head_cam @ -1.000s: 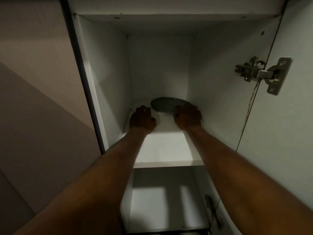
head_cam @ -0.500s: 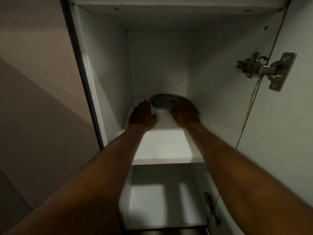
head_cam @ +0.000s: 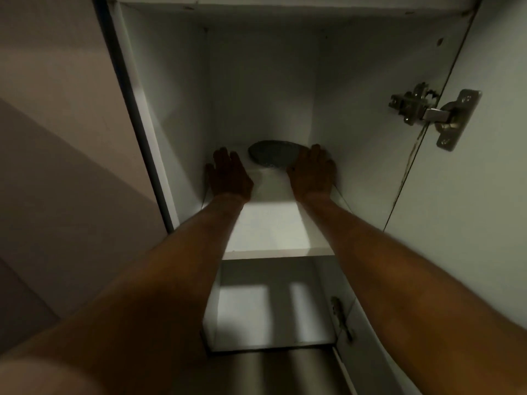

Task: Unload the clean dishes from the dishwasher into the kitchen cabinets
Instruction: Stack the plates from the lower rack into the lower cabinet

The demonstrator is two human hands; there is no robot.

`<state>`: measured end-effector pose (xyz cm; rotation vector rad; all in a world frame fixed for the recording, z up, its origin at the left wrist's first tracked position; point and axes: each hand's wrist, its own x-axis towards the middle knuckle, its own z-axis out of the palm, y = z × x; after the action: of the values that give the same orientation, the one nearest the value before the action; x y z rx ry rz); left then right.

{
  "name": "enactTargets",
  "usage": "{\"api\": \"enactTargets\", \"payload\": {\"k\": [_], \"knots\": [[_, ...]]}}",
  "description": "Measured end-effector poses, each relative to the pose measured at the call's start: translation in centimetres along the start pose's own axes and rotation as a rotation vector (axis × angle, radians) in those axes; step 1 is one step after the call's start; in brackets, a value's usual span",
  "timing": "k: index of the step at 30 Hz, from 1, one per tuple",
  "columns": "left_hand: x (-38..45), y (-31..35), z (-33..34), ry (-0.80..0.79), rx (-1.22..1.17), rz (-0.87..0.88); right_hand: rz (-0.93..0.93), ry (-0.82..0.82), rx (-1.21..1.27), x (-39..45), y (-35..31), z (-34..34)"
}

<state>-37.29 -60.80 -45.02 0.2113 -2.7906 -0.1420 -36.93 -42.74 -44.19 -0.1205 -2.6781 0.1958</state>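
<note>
A dark grey plate (head_cam: 272, 155) lies flat at the back of the upper shelf (head_cam: 273, 229) in an open white cabinet. My left hand (head_cam: 229, 173) is stretched out with straight fingers to the left of the plate, apart from it. To the plate's right is my right hand (head_cam: 312, 172), also with straight fingers; its inner edge is at the plate's right rim, and contact cannot be told in the dim light. Both forearms reach up into the cabinet.
The cabinet door (head_cam: 484, 181) stands open on the right with a metal hinge (head_cam: 427, 112). A lower shelf (head_cam: 271, 317) lies below. The cabinet's left side panel (head_cam: 134, 118) borders a plain wall. A brushed metal surface (head_cam: 273, 372) shows at the bottom.
Both hands have opened out from curled to straight fingers and spread apart to either side of the plate, which stays on the shelf.
</note>
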Motion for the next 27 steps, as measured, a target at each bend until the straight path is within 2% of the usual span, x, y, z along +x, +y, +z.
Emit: {"api": "enactTargets", "payload": {"k": [2, 5, 10, 14, 19, 27], "knots": [[-0.4, 0.8, -0.7, -0.073, -0.074, -0.046, 0.071, -0.113, 0.017, -2.4, 0.2, -0.9], [-2.2, 1.0, -1.4, -0.132, -0.112, -0.068, 0.015, -0.270, 0.026, -5.6, 1.3, -2.3], [-8.0, 0.7, -3.3, -0.260, -0.113, 0.046, -0.051, -0.476, 0.035, -7.7, 2.0, -4.5], [-12.6, 0.6, -5.4, -0.348, -0.133, 0.211, -0.084, -0.492, -0.017, -10.1, 2.5, -5.6], [-19.1, -1.4, -7.2, -0.311, -0.064, 0.265, -0.121, -0.503, -0.005, -15.7, 2.5, -8.7], [-29.0, -2.6, -13.4, -0.481, -0.024, 0.252, -0.122, -0.641, 0.033, -24.2, 1.6, -15.0]]}}
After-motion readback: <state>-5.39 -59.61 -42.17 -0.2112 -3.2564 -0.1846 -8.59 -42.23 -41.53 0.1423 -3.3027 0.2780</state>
